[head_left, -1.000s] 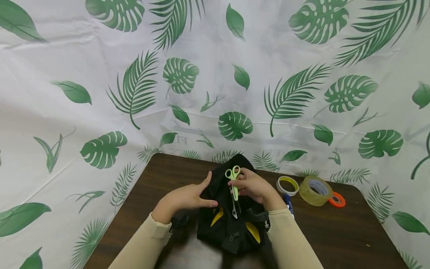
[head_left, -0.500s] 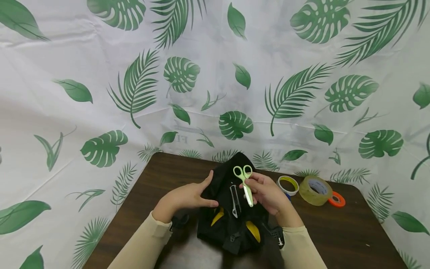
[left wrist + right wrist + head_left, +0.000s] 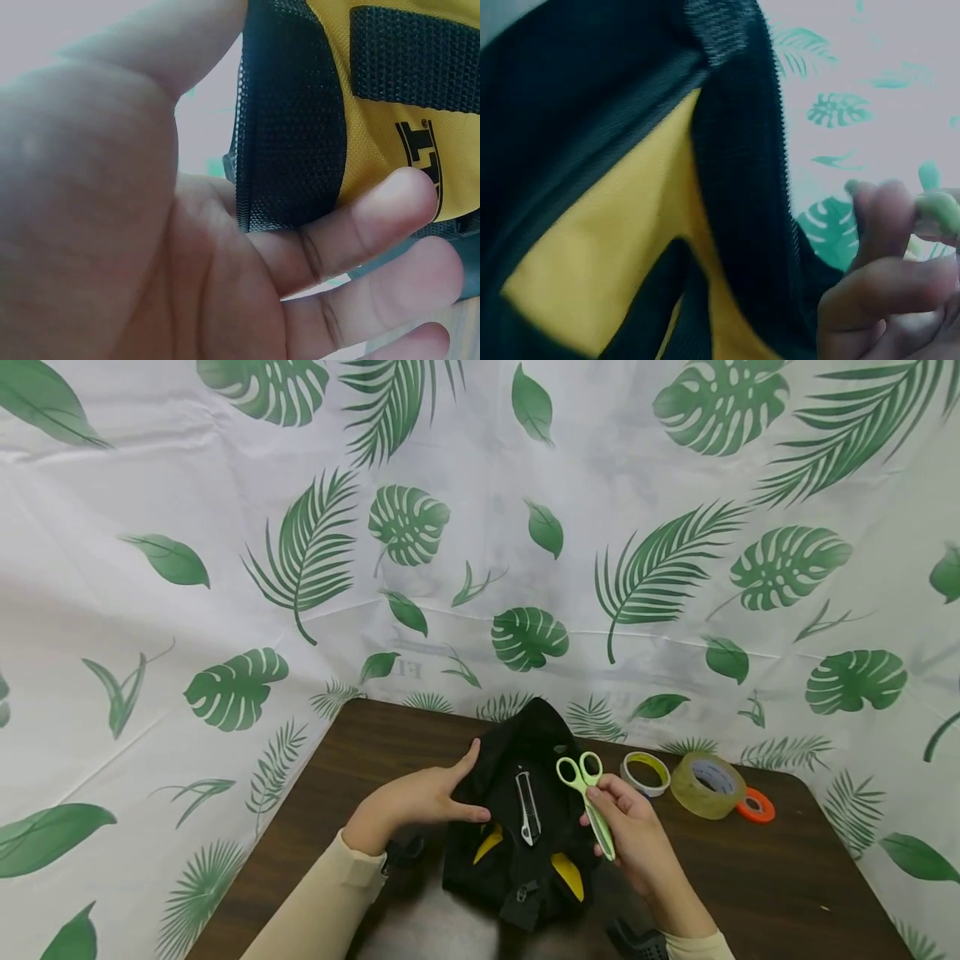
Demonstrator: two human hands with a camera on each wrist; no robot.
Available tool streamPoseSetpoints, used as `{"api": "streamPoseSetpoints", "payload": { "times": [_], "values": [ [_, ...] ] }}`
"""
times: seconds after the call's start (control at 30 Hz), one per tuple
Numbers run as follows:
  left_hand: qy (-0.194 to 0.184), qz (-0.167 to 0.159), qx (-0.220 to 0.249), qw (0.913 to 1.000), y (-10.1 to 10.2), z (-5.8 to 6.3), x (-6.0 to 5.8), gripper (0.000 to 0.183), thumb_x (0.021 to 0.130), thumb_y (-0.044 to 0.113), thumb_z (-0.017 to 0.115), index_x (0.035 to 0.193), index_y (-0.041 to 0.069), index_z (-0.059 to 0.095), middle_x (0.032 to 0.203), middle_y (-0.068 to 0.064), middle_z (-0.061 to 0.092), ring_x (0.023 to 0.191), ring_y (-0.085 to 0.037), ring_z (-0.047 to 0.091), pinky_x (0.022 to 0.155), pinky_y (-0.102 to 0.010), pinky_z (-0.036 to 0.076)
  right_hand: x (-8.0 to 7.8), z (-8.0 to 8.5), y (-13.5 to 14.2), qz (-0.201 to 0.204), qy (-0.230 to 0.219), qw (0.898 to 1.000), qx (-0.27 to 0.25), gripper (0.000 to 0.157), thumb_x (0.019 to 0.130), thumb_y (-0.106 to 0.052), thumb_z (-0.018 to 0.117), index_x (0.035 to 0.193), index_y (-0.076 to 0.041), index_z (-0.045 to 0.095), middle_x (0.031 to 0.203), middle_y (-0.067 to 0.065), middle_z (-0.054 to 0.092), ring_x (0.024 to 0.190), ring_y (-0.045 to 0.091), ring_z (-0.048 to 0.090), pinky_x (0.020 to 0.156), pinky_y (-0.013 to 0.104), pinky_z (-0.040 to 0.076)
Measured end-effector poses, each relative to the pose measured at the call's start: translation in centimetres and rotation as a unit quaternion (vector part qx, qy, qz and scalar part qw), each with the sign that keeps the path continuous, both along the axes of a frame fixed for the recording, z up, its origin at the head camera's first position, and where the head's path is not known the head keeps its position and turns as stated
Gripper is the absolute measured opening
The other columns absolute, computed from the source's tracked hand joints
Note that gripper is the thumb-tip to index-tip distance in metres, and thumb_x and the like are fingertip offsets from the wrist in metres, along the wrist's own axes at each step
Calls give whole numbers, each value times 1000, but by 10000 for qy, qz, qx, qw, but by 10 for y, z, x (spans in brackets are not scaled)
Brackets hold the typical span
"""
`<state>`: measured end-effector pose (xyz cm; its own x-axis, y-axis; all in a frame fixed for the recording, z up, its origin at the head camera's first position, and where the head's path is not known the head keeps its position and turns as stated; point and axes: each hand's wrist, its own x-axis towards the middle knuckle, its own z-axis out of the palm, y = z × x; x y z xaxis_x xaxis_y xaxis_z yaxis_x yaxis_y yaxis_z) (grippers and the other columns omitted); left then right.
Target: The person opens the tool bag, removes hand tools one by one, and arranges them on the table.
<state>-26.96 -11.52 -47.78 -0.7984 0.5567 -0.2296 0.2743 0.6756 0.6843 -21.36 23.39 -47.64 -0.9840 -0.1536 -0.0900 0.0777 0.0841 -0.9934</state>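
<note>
My left hand [image 3: 420, 806] holds the left side of a black and yellow zippered tool bag [image 3: 517, 885], its edge between thumb and fingers. In the left wrist view, my fingers [image 3: 360, 225] lie along the bag's yellow outer side. To the right of the bag opening, my right hand [image 3: 633, 827] pinches light green scissors [image 3: 596, 814], handle rings upward. Those scissors [image 3: 939, 214] show only partly in the right wrist view. Against the black fabric in the bag's opening lies a utility knife [image 3: 528, 806].
Right of the bag on the brown table [image 3: 750, 877] are a white tape roll [image 3: 633, 781] with a yellow core, a wide clear tape roll [image 3: 705, 802] and an orange ring-shaped roll [image 3: 757, 802]. A leaf-patterned sheet [image 3: 465, 510] hangs behind the table.
My right hand has carried the scissors to the right and slightly down, away from in front of the utility knife. My left hand has stayed at the bag.
</note>
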Motion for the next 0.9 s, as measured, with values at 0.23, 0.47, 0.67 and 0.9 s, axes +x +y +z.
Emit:
{"api": "streamPoseSetpoints", "payload": {
  "times": [0.23,0.47,0.67,0.9],
  "values": [
    [-86,-21,40,10000,1,-3,0,120,95,74,70,175,37,-12,177,-10,36,151,-32,55,125,-54,44,14,-21,37,177,171,9989,-401,32,115,-20,58,141,-2,53,104,-1,78,69,6,64,49,22,48],
    [-46,40,8,10000,0,0,0,120,96,74,69,175,37,-11,176,-10,37,151,-33,55,125,-56,44,20,-40,81,-1071,-30,9935,-397,20,110,-21,68,124,-7,68,105,-5,83,96,9,78,63,24,57],
    [-64,-22,-11,10000,0,-2,1,120,95,76,68,175,35,-12,177,-9,37,151,-32,55,124,-55,45,23,-64,135,-2102,-551,9761,98,10,106,-32,75,113,-24,77,95,-14,81,76,5,66,57,26,51],
    [14,16,23,10000,-1,0,-1,120,96,75,69,176,35,-11,176,-10,38,149,-32,57,124,-55,46,15,-93,182,-2256,-1420,9617,635,9,107,-33,73,111,-40,70,91,-23,66,74,6,55,61,26,50]
  ]
}}
